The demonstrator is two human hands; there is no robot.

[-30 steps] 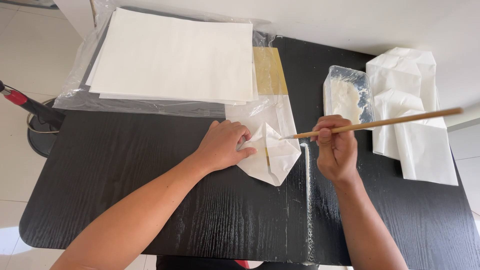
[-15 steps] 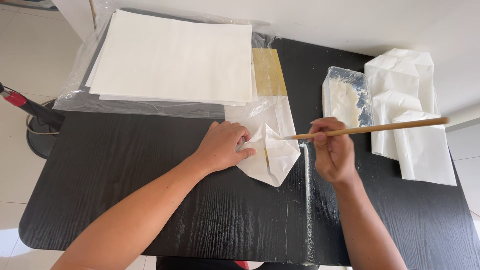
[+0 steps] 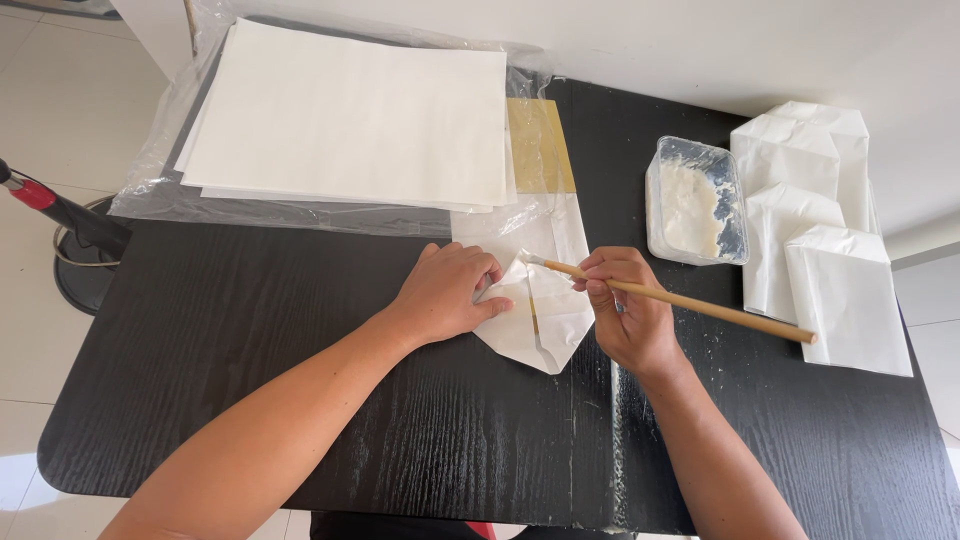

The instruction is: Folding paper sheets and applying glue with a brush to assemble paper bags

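Observation:
A partly folded white paper piece (image 3: pixel 535 320) lies on the black table (image 3: pixel 250 350), its pointed end toward me. My left hand (image 3: pixel 448 292) presses down on the paper's left flap. My right hand (image 3: pixel 625 318) grips a thin wooden-handled brush (image 3: pixel 680 300); the brush tip touches the upper fold of the paper, and the handle slants down to the right.
A clear plastic tub of white paste (image 3: pixel 697 200) stands just right of the brush. Three folded white paper bags (image 3: pixel 820 240) lie at the far right. A stack of white sheets (image 3: pixel 350 120) on plastic wrap fills the back left. A red-and-black handle (image 3: pixel 50 205) sticks out at left.
The brush handle has swung from pointing up-right to pointing down-right, and its tip has moved left onto the paper's upper fold. My left hand has stayed pressing the paper.

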